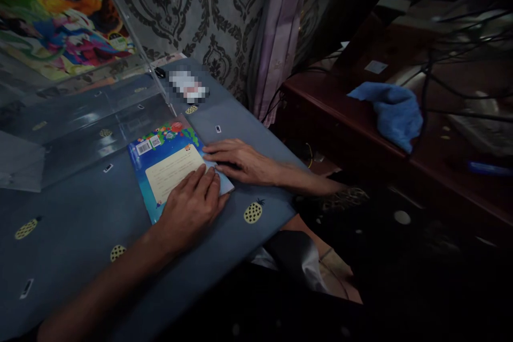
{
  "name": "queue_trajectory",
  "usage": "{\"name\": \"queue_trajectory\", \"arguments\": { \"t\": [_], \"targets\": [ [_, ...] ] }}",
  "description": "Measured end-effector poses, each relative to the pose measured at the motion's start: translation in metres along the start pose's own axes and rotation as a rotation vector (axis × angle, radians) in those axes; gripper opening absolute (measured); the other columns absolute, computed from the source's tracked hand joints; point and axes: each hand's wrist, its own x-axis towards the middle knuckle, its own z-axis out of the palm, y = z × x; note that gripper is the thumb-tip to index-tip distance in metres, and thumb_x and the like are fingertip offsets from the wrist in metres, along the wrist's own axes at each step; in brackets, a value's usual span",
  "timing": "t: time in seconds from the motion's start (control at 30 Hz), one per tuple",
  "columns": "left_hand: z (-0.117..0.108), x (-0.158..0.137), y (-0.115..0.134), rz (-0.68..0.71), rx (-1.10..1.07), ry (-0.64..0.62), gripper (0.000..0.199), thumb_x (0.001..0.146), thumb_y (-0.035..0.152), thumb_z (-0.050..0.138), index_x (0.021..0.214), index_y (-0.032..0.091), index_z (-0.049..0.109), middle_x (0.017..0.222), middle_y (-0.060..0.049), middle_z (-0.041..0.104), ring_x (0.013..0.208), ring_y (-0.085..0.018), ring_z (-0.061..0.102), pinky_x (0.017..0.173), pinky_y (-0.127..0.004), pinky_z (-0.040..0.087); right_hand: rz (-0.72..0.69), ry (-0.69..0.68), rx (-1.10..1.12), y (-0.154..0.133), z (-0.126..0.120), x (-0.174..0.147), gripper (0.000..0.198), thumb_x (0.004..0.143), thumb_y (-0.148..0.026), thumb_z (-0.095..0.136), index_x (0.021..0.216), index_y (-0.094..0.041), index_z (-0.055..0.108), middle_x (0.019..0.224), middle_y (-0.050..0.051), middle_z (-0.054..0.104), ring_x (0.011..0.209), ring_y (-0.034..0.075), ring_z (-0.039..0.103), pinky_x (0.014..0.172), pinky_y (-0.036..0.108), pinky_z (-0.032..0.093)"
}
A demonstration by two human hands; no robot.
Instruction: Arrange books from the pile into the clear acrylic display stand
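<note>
Head view: left hand [194,197], fingers flat, close together on one book [170,171], centre-left of frame; right hand [242,163], fingers extended, slightly parted, at its right edge. Outward: one table [76,224], one blue cloth [396,112] (right), one colourful picture [72,21] (upper left).

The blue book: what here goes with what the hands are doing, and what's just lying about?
Seems to go together:
- blue book
- left hand, fingers on the cover
- right hand, at its edge

Seems just lying about:
- blue cloth
- blue pen-like thing
</note>
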Motion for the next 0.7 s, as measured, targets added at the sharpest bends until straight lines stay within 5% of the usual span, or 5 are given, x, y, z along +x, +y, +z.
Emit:
{"name": "queue_trajectory", "arguments": {
  "t": [0.23,0.7],
  "targets": [
    [-0.002,0.002,-0.001,0.025,-0.008,0.022,0.037,0.102,0.022,0.043,0.104,0.000,0.072,0.106,-0.020,0.076,0.100,-0.031,0.074,0.081,-0.042,0.063,0.061,0.008,0.192,-0.024,-0.015,-0.036,0.033,0.100,-0.028,0.053,0.131,-0.020,0.063,0.137,0.011,0.064,0.135,0.022,0.052,0.113,0.048,0.039],
    [0.001,-0.001,0.001,-0.036,-0.093,0.013,0.031,0.099,0.018,0.045,0.109,0.006,0.072,0.111,-0.019,0.075,0.107,-0.031,0.071,0.088,-0.046,0.062,0.081,0.100,0.334,-0.027,-0.016,-0.040,0.024,0.098,-0.029,0.059,0.118,-0.024,0.071,0.124,0.008,0.071,0.124,0.020,0.059,0.108,0.047,0.044]
  ]
}}
